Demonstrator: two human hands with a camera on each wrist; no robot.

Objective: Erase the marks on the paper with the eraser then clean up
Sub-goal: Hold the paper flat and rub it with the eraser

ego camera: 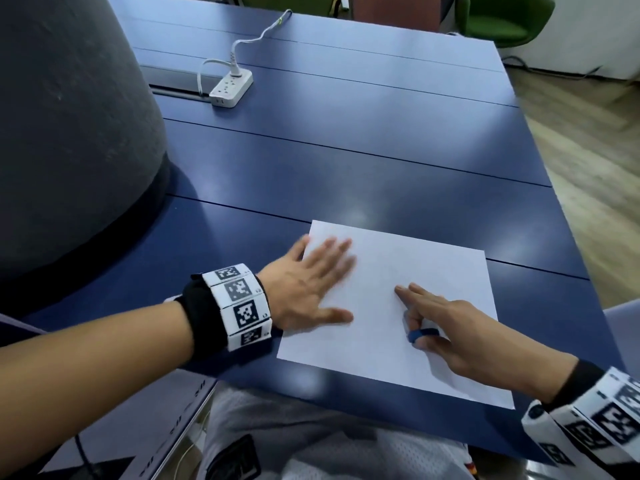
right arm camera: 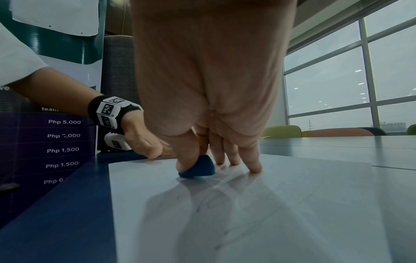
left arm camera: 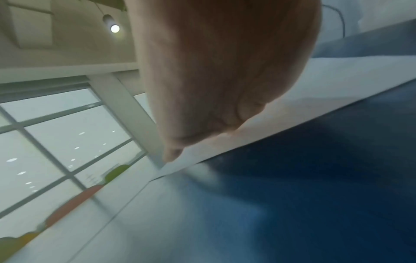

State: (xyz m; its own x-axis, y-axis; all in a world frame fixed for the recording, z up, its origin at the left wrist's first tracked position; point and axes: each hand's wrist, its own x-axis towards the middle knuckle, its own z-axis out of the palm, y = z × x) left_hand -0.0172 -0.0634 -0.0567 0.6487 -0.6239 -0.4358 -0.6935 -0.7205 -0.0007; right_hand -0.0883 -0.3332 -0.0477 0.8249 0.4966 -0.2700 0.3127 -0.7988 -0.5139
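A white sheet of paper [ego camera: 415, 278] lies on the blue table near its front edge. My left hand [ego camera: 311, 282] lies flat with straight fingers on the sheet's left edge, pressing it down. My right hand [ego camera: 436, 323] pinches a small blue eraser [ego camera: 420, 334] between thumb and forefinger, while its other fingers stretch out and touch the sheet. In the right wrist view the eraser [right arm camera: 198, 168] rests on the paper [right arm camera: 281, 204], where faint grey pencil marks [right arm camera: 209, 202] show. In the left wrist view the left hand [left arm camera: 213, 80] covers the paper's edge [left arm camera: 292, 110].
The blue table [ego camera: 363, 150] stretches away behind the sheet. A white power strip [ego camera: 231, 87] with its cable lies at the far left. A large dark grey rounded column [ego camera: 69, 133] stands on the left. Green chairs [ego camera: 502, 19] stand beyond the far edge.
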